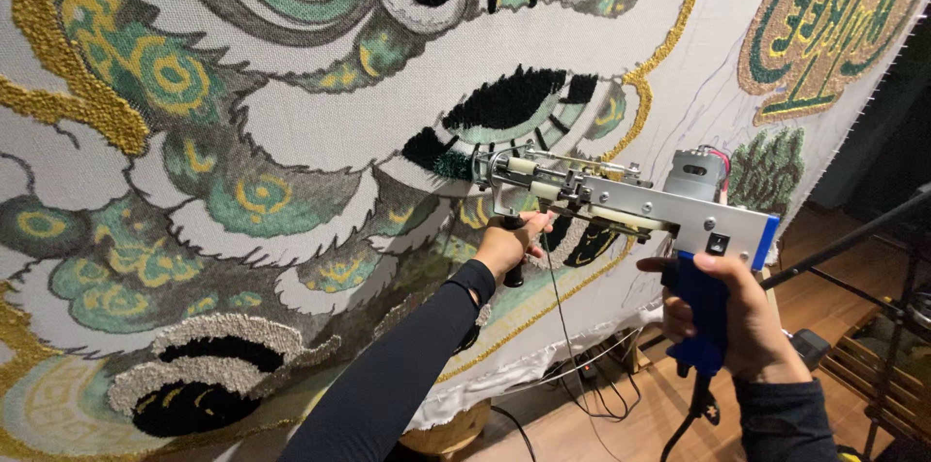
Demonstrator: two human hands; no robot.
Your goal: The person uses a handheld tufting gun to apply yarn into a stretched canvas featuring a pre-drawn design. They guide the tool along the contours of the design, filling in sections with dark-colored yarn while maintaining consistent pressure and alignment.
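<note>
A large stretched cloth (pixel 320 123) fills the view, tufted with a design in white, green, yellow, grey and black yarn. I hold a metal tufting gun (pixel 621 198) against it, its tip at a dark green and black patch (pixel 456 159). My right hand (pixel 732 312) grips the gun's blue rear handle (pixel 700 312). My left hand (pixel 509 244), in a black sleeve, is closed around the black front grip under the gun's nose. A small motor (pixel 696 174) sits on top of the gun.
A thin strand of yarn (pixel 561 307) hangs from the gun. Cables (pixel 592 375) lie on the wooden floor (pixel 621 423) below the cloth's lower edge. A black stand pole (pixel 853 239) slants in at the right, beside a wooden slatted crate (pixel 873 360).
</note>
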